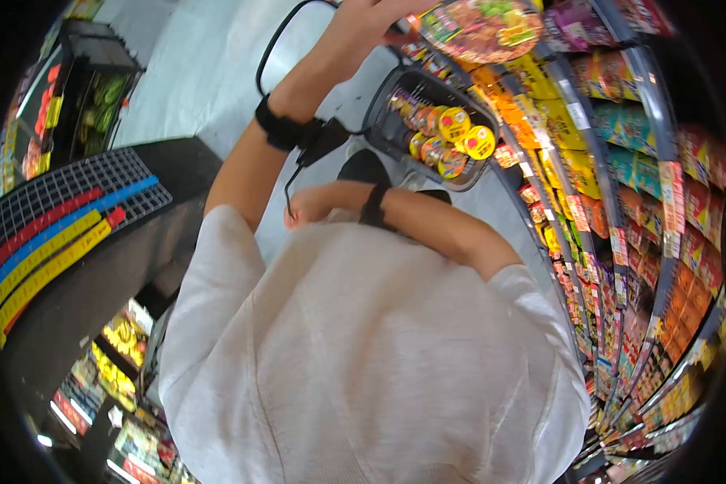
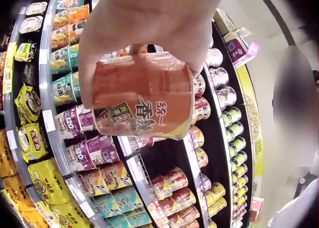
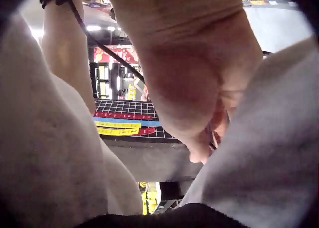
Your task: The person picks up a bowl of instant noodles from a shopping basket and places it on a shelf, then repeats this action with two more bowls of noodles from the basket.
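My left hand (image 1: pixel 361 32) reaches forward and grips an instant noodle bowl (image 2: pixel 144 96), with thumb and fingers round its sides. The bowl is reddish orange with printed characters, and its picture lid shows in the head view. Near my waist, my right hand (image 1: pixel 310 206) is curled round a thin black cable (image 3: pixel 112 53) that runs from the left wrist strap. In the right wrist view, most of the right fingers are hidden behind the palm. A dark shopping basket (image 1: pixel 377 105) stands on the floor ahead, holding several noodle cups (image 1: pixel 453 123) with yellow lids.
Shelves (image 2: pixel 47 113) of noodle bowls and packets rise close on the right; one section in the left wrist view has a dark gap. On the left stands a dark display stand (image 1: pixel 89 266) with a wire grid and coloured strips. Pale floor (image 1: pixel 194 64) stretches ahead.
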A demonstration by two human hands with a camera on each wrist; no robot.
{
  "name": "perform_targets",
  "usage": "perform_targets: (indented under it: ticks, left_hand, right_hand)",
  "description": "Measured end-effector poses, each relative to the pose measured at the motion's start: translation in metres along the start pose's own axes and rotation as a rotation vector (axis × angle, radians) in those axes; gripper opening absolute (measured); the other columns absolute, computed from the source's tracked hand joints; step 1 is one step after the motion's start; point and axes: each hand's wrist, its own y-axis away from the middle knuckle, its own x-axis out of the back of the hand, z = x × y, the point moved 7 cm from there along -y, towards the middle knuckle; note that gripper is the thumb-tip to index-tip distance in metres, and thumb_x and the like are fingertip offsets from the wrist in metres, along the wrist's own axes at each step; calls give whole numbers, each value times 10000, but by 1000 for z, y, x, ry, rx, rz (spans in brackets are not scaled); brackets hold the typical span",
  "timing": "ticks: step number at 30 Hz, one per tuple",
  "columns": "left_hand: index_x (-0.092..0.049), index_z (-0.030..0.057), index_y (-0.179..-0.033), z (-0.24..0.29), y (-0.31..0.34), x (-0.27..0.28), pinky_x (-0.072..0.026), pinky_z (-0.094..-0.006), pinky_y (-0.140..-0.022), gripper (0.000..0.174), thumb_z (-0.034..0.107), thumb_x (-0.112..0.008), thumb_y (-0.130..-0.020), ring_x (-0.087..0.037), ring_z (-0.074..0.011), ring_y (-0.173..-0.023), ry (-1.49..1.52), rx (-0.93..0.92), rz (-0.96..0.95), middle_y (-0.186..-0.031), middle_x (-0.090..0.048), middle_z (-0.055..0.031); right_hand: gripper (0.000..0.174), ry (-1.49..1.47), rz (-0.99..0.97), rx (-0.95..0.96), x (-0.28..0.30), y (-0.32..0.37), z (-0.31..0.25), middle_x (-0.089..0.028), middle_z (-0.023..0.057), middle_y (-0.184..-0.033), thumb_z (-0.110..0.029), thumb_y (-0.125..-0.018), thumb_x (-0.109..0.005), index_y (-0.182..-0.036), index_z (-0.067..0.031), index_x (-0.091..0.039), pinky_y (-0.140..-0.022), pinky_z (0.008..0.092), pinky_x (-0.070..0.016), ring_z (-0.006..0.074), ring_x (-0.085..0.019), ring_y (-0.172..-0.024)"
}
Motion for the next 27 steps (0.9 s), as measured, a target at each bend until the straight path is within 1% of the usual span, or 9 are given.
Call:
perform_targets:
  ticks: [4,8,9,10,12,13,16,24,27]
  left_hand:
    - [-376,92,-1573,-8,1,-5,-555,-388,-947,685,304,-670,-992,-613,-205,-1244,75,24,-41,-1452,-561,-106]
    - [-480,33,-1431,-8,-1,-22,-523,-450,-1040,585,361,-642,-976,-624,-187,-1239,-29,7,-75,-1367,-622,-88]
    - [-525,135,-1413,-13,-6,-25,-545,-387,-961,570,353,-725,-925,-644,-152,-1161,48,33,-89,-1299,-637,-50]
    - [-525,135,-1413,-16,-11,-30,-545,-387,-961,570,353,-725,-925,-644,-152,-1161,58,29,-110,-1299,-637,-50]
    - [-513,132,-1426,-21,-16,-41,-531,-404,-986,582,358,-710,-926,-636,-158,-1175,117,73,-127,-1294,-636,-45]
    - [-506,122,-1432,-21,-17,-47,-518,-418,-1009,596,357,-704,-921,-628,-161,-1188,119,88,-121,-1297,-631,-46]
    - [-501,111,-1438,-28,-26,-58,-524,-416,-1002,606,352,-704,-921,-630,-169,-1190,122,114,-180,-1310,-625,-55]
    - [-491,105,-1455,-28,-37,-89,-545,-392,-965,630,354,-702,-917,-638,-150,-1175,111,139,-242,-1291,-638,-49]
    - [-485,101,-1459,-29,-36,-100,-557,-378,-946,619,327,-700,-924,-646,-147,-1166,120,153,-259,-1292,-641,-46]
  right_hand:
    - [258,170,-1,-221,26,35,2,-758,71,-812,-252,-943,-614,-923,-43,-764,-714,377,-543,218,-708,-770]
    - [238,-318,131,-330,47,58,36,-745,74,-961,-309,-980,-615,-999,-86,-694,-741,363,-541,197,-687,-852]
    - [222,-284,129,-381,63,77,19,-716,80,-1022,-278,-968,-664,-1069,-81,-662,-789,358,-539,183,-669,-919]
    - [222,-288,148,-394,69,84,30,-716,80,-1022,-278,-968,-664,-1069,-81,-662,-789,358,-539,183,-669,-919]
    - [186,61,458,10,102,87,33,-770,57,-934,-145,-891,-668,-1054,-90,-738,-762,338,-561,162,-710,-835]
    - [298,-192,645,100,119,99,41,-755,65,-961,-119,-869,-691,-1166,-89,-697,-793,348,-548,190,-700,-877]
    - [333,30,831,235,161,144,13,-747,91,-997,-106,-877,-689,-1208,-81,-665,-794,364,-536,227,-692,-886]
    - [163,84,1101,119,191,197,-2,-674,131,-897,-26,-987,-496,-1089,-11,-621,-732,401,-548,268,-681,-817]
    - [155,-378,1174,61,201,218,-5,-664,116,-871,-89,-1018,-493,-1045,-1,-618,-654,402,-551,235,-673,-777]
